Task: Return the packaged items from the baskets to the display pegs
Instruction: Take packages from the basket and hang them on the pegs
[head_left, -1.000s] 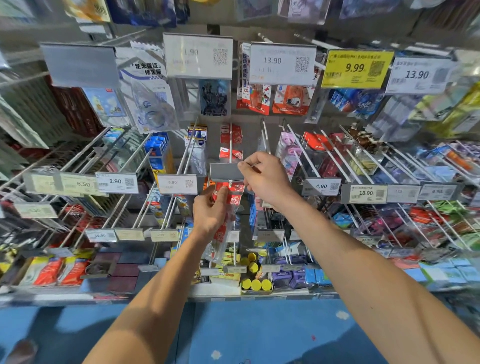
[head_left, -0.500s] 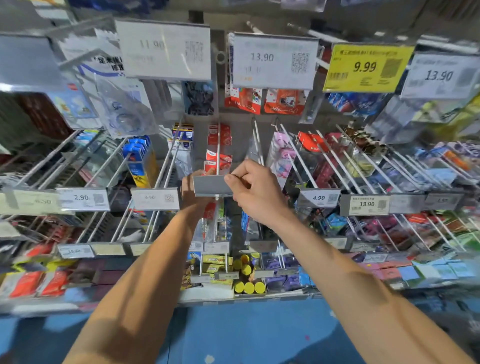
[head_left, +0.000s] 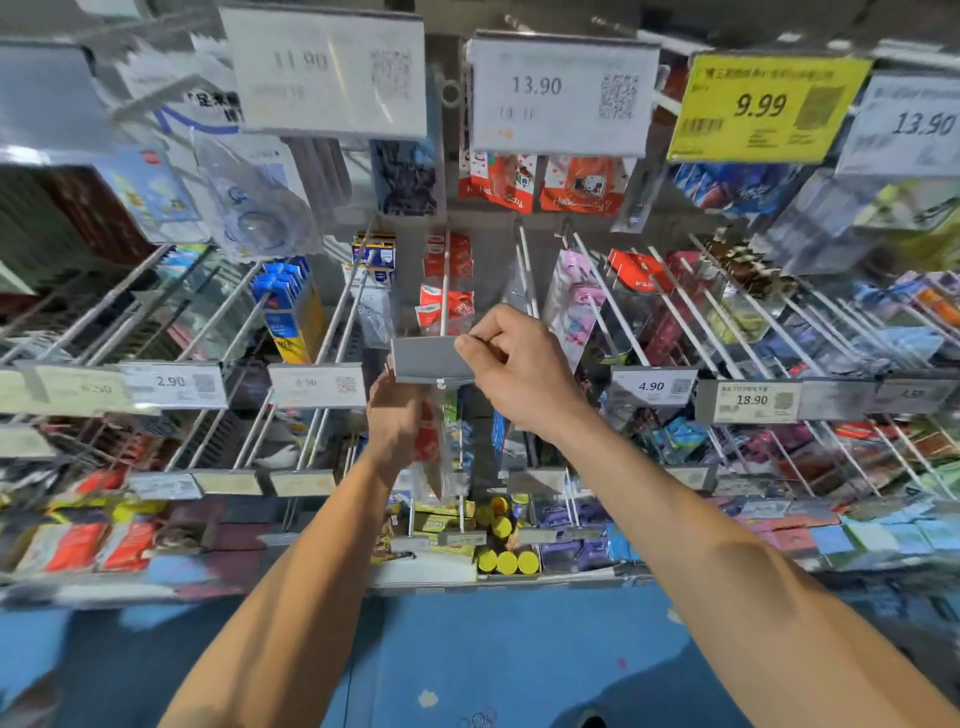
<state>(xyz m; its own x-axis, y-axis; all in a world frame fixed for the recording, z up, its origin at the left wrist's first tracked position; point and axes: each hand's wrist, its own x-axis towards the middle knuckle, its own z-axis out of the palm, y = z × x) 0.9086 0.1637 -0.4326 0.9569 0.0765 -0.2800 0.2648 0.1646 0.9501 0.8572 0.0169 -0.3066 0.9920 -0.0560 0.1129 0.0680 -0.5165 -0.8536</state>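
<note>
Right hand (head_left: 519, 374) was pinching the right edge of the grey tag holder (head_left: 428, 359) at the tip of the peg (head_left: 444, 291). Thumb and forefinger were clamped on it, the rest of the fingers curled in. The holder's blank grey side faced the camera.

Left hand (head_left: 395, 423) sat just below and left of that holder, gripping the top of a clear packet with red print (head_left: 434, 452), which hung straight down under the peg tip. The holder covered the fingertips, so no way to tell if the packet's hole was on the peg or not.

Both forearms reached up and forward from the bottom corners, right one from lower right, left one from lower left, meeting at that peg.

Further back on the same peg hung more red packets (head_left: 448, 306). To the right were a 4.90 tag (head_left: 652, 387) and an 18.90 tag (head_left: 750, 400), to the left a 2.90 tag (head_left: 171, 382). Overhead were a white 13.90 tag (head_left: 556, 91) and a yellow 9.99 tag (head_left: 763, 106). Down on the bottom shelf were some yellow round caps (head_left: 506, 562), with blue floor (head_left: 467, 654) below.
</note>
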